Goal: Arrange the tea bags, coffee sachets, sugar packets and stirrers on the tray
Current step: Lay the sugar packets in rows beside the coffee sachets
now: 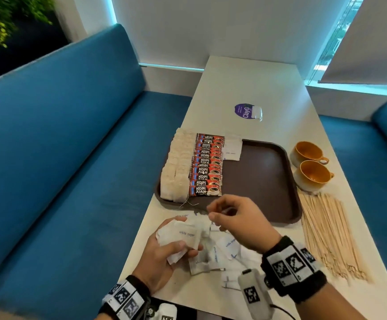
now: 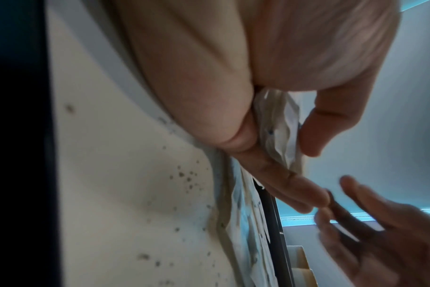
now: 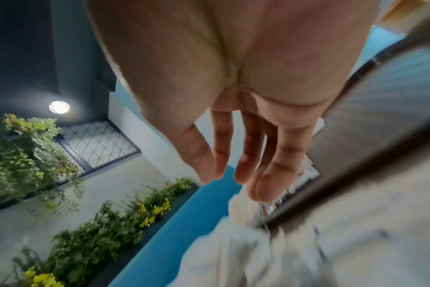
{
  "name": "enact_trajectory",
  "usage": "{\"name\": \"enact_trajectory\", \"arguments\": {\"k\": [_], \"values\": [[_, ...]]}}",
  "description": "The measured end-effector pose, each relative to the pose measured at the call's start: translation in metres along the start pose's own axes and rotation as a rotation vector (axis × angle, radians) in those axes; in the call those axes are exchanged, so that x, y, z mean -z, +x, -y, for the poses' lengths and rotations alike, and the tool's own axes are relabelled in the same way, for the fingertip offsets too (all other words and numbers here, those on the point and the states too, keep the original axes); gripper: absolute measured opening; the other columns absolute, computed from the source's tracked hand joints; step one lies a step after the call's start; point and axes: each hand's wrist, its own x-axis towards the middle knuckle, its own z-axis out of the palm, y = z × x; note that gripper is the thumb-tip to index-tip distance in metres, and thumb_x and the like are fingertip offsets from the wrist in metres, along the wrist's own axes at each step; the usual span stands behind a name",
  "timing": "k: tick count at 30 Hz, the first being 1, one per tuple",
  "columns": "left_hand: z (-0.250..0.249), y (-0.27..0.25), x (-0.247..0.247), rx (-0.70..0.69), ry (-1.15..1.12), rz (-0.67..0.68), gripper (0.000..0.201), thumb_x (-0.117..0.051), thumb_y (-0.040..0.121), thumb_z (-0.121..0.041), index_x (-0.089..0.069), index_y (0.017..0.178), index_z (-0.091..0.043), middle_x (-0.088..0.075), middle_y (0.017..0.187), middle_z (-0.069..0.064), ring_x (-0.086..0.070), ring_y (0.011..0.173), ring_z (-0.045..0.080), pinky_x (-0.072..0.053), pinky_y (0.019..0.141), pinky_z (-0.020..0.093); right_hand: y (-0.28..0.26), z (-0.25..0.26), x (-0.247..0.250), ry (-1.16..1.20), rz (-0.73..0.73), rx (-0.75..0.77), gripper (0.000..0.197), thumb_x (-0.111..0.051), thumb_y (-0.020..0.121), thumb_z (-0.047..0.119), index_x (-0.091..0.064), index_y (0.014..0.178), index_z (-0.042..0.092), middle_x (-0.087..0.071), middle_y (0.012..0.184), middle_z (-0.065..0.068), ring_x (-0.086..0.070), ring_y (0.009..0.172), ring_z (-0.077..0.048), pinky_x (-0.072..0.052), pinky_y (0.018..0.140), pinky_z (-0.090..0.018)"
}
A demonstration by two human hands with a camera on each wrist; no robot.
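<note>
Your left hand [image 1: 162,257] grips a small stack of white sugar packets [image 1: 181,236], thumb curled over the top, fingers beneath. Ahead of it, on the brown tray [image 1: 268,181], tea bags [image 1: 176,167] fill the left edge, with Kopi Juan coffee sachets [image 1: 207,166] in a row beside them and one sugar packet [image 1: 232,147] at the far end. Loose sugar packets [image 1: 222,252] lie on the table [image 1: 252,88] between your hands. Your right hand [image 1: 238,218] hovers over them near the tray's front rim, fingers relaxed and straight, holding nothing. To its right lie wooden stirrers [image 1: 331,234], with two orange cups [image 1: 310,165] beyond them.
</note>
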Motion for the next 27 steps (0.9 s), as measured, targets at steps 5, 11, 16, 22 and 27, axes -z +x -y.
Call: {"name": "enact_trajectory", "arguments": {"k": [5, 11, 16, 22, 27], "values": [[-0.001, -0.002, 0.000, 0.025, -0.010, -0.016, 0.056, -0.072, 0.073, 0.002, -0.063, 0.126, -0.012, -0.065, 0.120, 0.032, -0.066, 0.095, 0.047, -0.062, 0.071, 0.045, -0.015, -0.023, -0.034, -0.046, -0.032, -0.050, 0.022, -0.082, 0.082, 0.022, -0.072, 0.101, 0.031, -0.072, 0.101, 0.010, -0.067, 0.070, -0.009, -0.061, 0.074, -0.033], [-0.002, -0.003, -0.002, 0.029, -0.065, -0.013, 0.061, -0.076, 0.074, 0.007, -0.058, 0.132, -0.007, -0.063, 0.125, 0.034, -0.068, 0.100, 0.046, -0.063, 0.075, 0.046, -0.015, -0.012, -0.034, 0.019, -0.048, -0.035, 0.018, -0.075, 0.088, 0.007, -0.075, 0.098, 0.021, -0.075, 0.094, -0.002, -0.074, 0.071, -0.019, -0.063, 0.073, -0.033], [-0.002, -0.004, -0.005, 0.025, -0.058, -0.042, 0.062, -0.080, 0.076, 0.003, -0.056, 0.132, -0.007, -0.065, 0.126, 0.033, -0.069, 0.100, 0.048, -0.064, 0.080, 0.049, -0.019, -0.013, -0.042, 0.077, -0.060, -0.057, 0.016, -0.074, 0.089, 0.009, -0.078, 0.099, 0.022, -0.077, 0.090, 0.000, -0.075, 0.077, -0.015, -0.063, 0.078, -0.035], [-0.005, -0.005, -0.006, 0.046, -0.081, -0.056, 0.056, -0.077, 0.082, -0.012, -0.053, 0.133, -0.008, -0.066, 0.122, 0.033, -0.069, 0.093, 0.046, -0.064, 0.077, 0.045, -0.023, -0.015, -0.043, 0.150, -0.067, -0.099, 0.006, -0.081, 0.083, 0.011, -0.075, 0.085, 0.013, -0.076, 0.085, -0.006, -0.075, 0.078, -0.027, -0.063, 0.079, -0.042], [-0.003, -0.004, -0.001, 0.043, -0.045, -0.004, 0.057, -0.077, 0.075, 0.002, -0.061, 0.128, -0.012, -0.067, 0.119, 0.032, -0.070, 0.090, 0.041, -0.064, 0.075, 0.045, -0.021, -0.017, -0.038, 0.239, -0.069, -0.183, 0.014, -0.081, 0.081, 0.004, -0.069, 0.087, 0.002, -0.073, 0.094, -0.022, -0.068, 0.069, -0.021, -0.060, 0.066, -0.032]]}}
